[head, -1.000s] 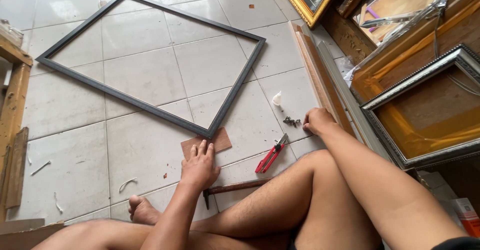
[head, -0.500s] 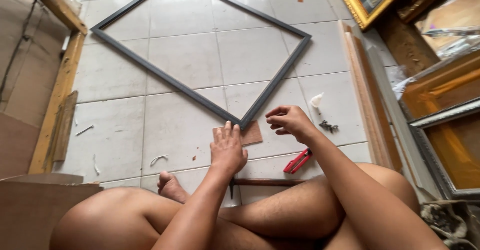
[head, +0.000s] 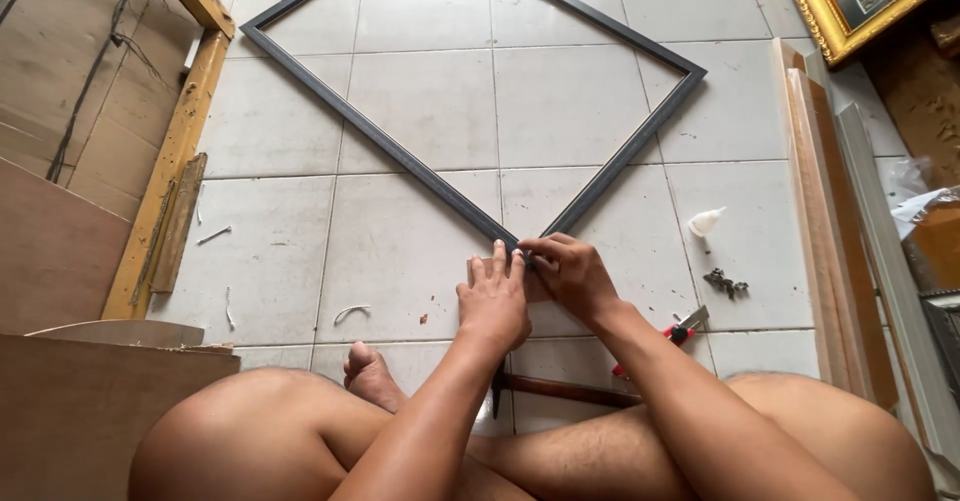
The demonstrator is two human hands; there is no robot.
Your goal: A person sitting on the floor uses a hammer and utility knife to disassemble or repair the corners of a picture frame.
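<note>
Head view, item by item: your left hand [head: 492, 306] lies flat, fingers spread, and your right hand [head: 570, 276] pinches the near corner of the dark frame [head: 400, 156]. Hammer [head: 565, 389] behind your wrists; red-handled pliers [head: 672, 333], small metal hardware [head: 725, 283] rightward. Open tile lies leftward.

one head-worn view looks steeply down from above the seated person's lap, close over both hands, facing forward across the tiled floor [head: 420, 111] toward the dark frame [head: 400, 156].
</note>
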